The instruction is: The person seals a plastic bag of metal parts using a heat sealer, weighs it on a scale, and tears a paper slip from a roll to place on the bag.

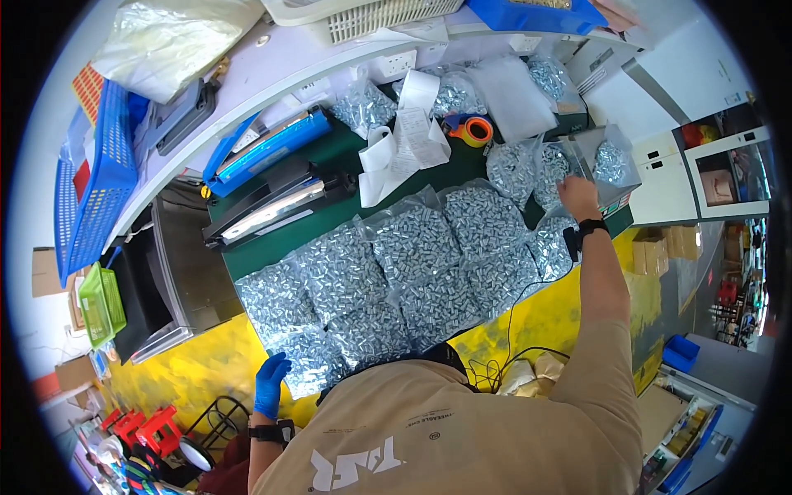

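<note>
My right hand (577,196), bare with a black wristband, reaches to the back right. Its fingers are curled closed at a clear plastic bag of small silver metal fasteners (551,172); the fingertips are hidden. My left hand (271,386), in a blue glove, hangs low at the table's front left corner, fingers partly extended and holding nothing visible. Beside it lies a fastener-filled bag (304,360). Several more bulging bags (417,239) lie side by side across the table front. A smaller one (554,247) rests under my right wrist.
Behind the bags stand a black sealer-like machine (276,206), a blue long device (268,150), a curled paper strip (421,136) and an orange tape roll (476,131). Clear empty bags (513,97) lie farther back. A box-like unit (606,165) sits at right. Cables (495,375) trail below.
</note>
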### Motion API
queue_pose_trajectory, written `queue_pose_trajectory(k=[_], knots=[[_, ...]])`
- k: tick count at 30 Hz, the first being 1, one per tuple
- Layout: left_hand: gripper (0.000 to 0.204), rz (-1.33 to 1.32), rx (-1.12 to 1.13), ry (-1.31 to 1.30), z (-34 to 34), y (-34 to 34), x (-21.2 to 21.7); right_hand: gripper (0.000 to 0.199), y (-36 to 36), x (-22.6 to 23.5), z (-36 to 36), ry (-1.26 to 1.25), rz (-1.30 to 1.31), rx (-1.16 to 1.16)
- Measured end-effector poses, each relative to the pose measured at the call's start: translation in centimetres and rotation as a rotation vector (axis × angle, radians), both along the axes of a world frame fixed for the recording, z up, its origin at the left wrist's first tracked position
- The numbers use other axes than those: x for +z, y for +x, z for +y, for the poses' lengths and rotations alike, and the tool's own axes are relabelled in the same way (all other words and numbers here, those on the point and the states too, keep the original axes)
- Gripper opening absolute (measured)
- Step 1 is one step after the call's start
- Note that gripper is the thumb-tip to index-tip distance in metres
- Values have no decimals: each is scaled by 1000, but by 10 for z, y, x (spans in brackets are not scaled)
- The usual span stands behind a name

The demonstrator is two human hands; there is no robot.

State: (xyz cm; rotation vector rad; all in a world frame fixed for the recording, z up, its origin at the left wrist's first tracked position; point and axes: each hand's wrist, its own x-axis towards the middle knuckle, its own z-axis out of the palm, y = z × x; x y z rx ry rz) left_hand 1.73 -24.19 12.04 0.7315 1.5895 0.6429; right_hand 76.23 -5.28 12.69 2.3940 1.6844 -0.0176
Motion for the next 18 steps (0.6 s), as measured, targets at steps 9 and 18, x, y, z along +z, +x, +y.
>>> queue_pose_trajectory(k=[9,18], knots=[[29,-17,-19,24,-11,-1,-15,30,43,-22,-22,324,211,117],[30,-11,-24,-87,-60,-10,-29,33,-43,98,-60,628,490,49]])
